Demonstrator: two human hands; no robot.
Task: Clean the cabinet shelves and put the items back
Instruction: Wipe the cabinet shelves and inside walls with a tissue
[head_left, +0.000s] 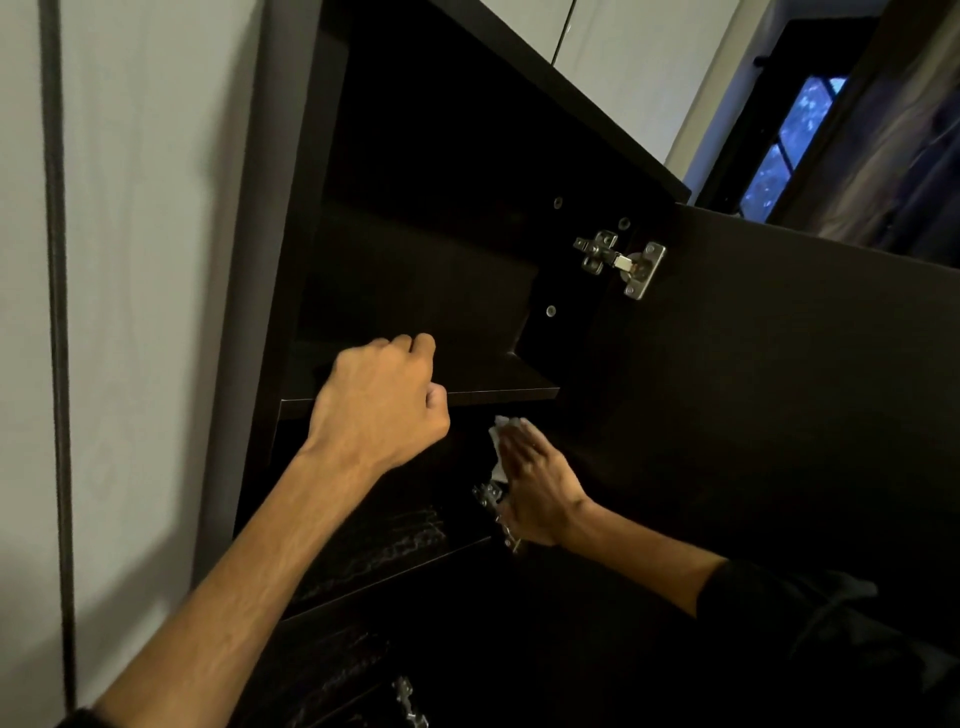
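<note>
Gripping the front edge of a dark shelf (498, 387), the left hand (382, 402) has its fingers curled over the top of the board and its thumb tucked against the edge from below, so it is clenched on the shelf itself. Lower and to the right of it, the right hand (537, 486) lies with its fingers straight and close together, pressing a small white cloth (501, 439) flat against the inner side wall of the dark cabinet (415, 156); the cloth shows only as a pale patch past the fingertips and along the edge of the palm, just under the shelf that the left hand holds. A metal hinge (493, 506) sits right beside the heel of the right hand, partly hidden by it. Above both hands, the compartment over the held shelf is dark and its contents cannot be made out. Up and to the right of the right hand, another silver hinge (621, 262) joins the cabinet wall to the open door (779, 364), which swings out to the right. Below the left forearm, a lower shelf (395, 561) shows streaky marks on its surface. Far to the left of the left hand is a pale closed panel (145, 260), and beyond the door at upper right a window (795, 140) shows blue.
</note>
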